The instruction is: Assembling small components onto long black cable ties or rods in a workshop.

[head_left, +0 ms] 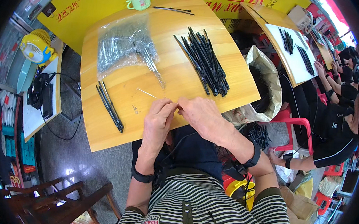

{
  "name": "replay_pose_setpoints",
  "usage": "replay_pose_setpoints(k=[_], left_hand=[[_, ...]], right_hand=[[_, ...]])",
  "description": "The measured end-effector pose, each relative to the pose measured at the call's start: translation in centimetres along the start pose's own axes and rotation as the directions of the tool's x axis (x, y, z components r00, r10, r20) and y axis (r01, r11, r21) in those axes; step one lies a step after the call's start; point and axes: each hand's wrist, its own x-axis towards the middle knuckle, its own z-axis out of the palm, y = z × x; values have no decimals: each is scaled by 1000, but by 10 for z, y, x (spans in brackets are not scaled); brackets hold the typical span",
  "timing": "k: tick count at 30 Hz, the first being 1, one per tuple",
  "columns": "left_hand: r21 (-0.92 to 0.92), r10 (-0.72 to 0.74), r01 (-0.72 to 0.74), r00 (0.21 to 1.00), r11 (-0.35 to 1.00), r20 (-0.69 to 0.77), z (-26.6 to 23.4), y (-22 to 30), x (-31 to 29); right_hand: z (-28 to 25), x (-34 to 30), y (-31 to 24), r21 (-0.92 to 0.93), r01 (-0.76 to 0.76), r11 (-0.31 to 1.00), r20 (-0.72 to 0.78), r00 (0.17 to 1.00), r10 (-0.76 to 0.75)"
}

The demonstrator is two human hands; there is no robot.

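Note:
My left hand [159,118] and my right hand [200,114] meet at the near edge of the wooden table [116,143], fingertips pinched close together. A thin silvery rod [147,93] sticks out to the left from the fingers of my left hand. What my right hand pinches is hidden behind its fingers. Beyond my hands lies a clear plastic bag [124,47] of thin silvery rods, some spilling out of its near right side. A big bundle of slim black sticks [205,64] lies at the right, and several more black sticks [109,107] lie at the left.
A lidded green cup [139,0] and thin black sticks [173,10] are at the table's far edge. An open sack [271,84] stands against the right side. Further right are a red stool [292,123], another table and other people. A yellow fan [37,48] is at the left.

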Motion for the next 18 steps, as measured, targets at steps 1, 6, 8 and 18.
replay_pose_setpoints(k=[1, 6, 8, 18], left_hand=[[-8, 13, -13, 1000, 1000, 1, 1, 0, 1], [-60, -24, 14, 985, 998, -171, 11, 20, 7], [-105, -53, 27, 966, 994, -254, 18, 15, 5], [-456, -291, 265, 957, 850, 14, 41, 14, 6]], right_hand=[[-4, 1, 0, -19, -14, 1000, 30, 999, 15], [-14, 11, 19, -146, -181, 973, 28, 982, 187], [-24, 20, 33, -175, -368, 913, -164, 926, 341], [-23, 49, 70, -236, -487, 841, -276, 864, 422]])
